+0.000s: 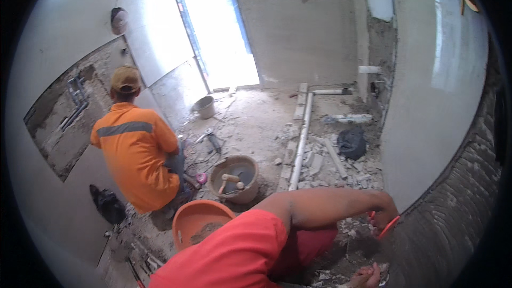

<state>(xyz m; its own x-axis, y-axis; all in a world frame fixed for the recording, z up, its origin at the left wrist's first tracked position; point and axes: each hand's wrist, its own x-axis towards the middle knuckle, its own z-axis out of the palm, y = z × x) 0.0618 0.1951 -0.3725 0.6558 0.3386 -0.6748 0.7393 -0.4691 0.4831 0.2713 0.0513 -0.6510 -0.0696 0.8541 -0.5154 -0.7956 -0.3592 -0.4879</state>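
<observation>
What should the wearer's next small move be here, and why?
Probably raise the right hand to help steady the red object: only the left hand is at it, close to the ridged grey surface, while the right sits lower, apart from it.

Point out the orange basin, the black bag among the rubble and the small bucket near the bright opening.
Orange basin [186,222]: head view, inner wall.
Black bag [352,143]: head view, visible middle.
Small bucket [206,110]: head view, outer side.
</observation>
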